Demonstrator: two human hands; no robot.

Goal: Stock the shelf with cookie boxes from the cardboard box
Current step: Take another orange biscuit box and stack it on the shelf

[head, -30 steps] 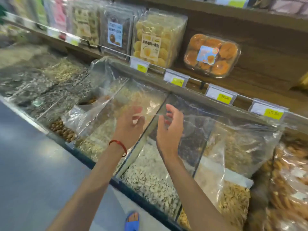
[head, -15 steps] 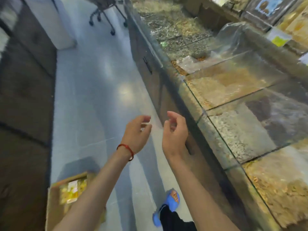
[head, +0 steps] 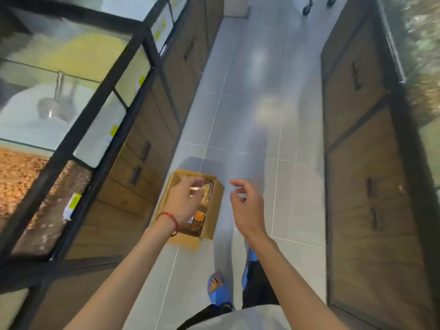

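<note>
An open cardboard box (head: 214,210) sits on the grey tiled floor of the aisle, close to the left-hand cabinet. Inside it I see clear cookie boxes: one with yellowish cookies (head: 206,192) at the far end and one with orange cookies (head: 198,220) nearer me. My left hand (head: 184,203), with a red string at the wrist, hovers over the box with loosely curled fingers and holds nothing. My right hand (head: 247,206) hangs to the right of the box above the floor, fingers relaxed and empty. The shelf is out of view.
A glass-topped bulk bin counter (head: 78,129) with black frame, a metal scoop and wooden drawers runs along the left. A wooden cabinet (head: 364,163) lines the right. Between them lies the tiled aisle (head: 250,115). My blue sandals (head: 217,291) stand on the floor below.
My view has swung from the shelf and bulk bins round and down to the aisle floor. The cardboard box has come under my left hand. Both hands stay empty.
</note>
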